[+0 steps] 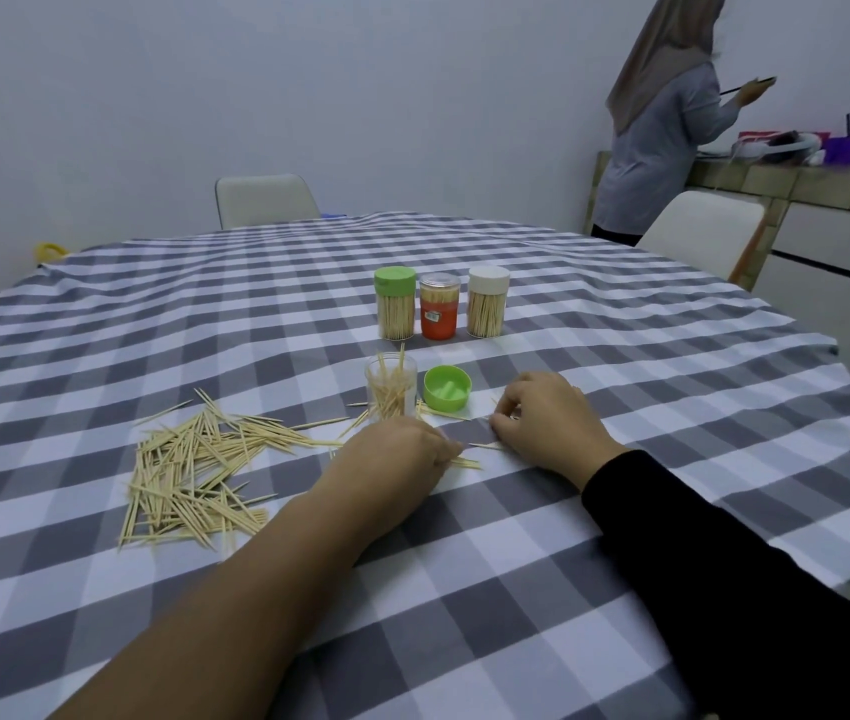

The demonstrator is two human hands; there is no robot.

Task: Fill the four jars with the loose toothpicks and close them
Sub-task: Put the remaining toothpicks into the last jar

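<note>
While three jars stand shut in a row above centre frame, green-lidded jar (395, 304), orange jar (439, 307) and white-lidded jar (488, 302), all packed with toothpicks, work centres on the fourth. Open jar (390, 387) just below them, partly filled, sticks leaning and poking above the rim; green lid (447, 388) upturned just beside it on the right. Big pile of loose toothpicks (194, 475) at left of centre on the checked table (620, 387), a few strays (467, 463) lying between the hands.

Left hand (402, 459) knuckles up, fingers curled down onto the cloth at the foot of the open jar, apparently pinching a small bundle whose tips show at the fingertips. Right hand (547, 423) likewise curled, thumb and fingers pinched at a stray or two near the lid; exact grip hidden under the knuckles.

Judged as the gathering step for the last jar. To do well: sweep strays into one parallel bundle, tap ends level on the table, then drop in upright rather than at a slant. Straighten the leaning sticks already inside first, or the lid will likely jam on them. Steady the light jar with one hand while feeding, since easily tipped. Then bring the large pile over in small handfuls, not one heap. Lid on last, once nothing stands proud of the rim.
</note>
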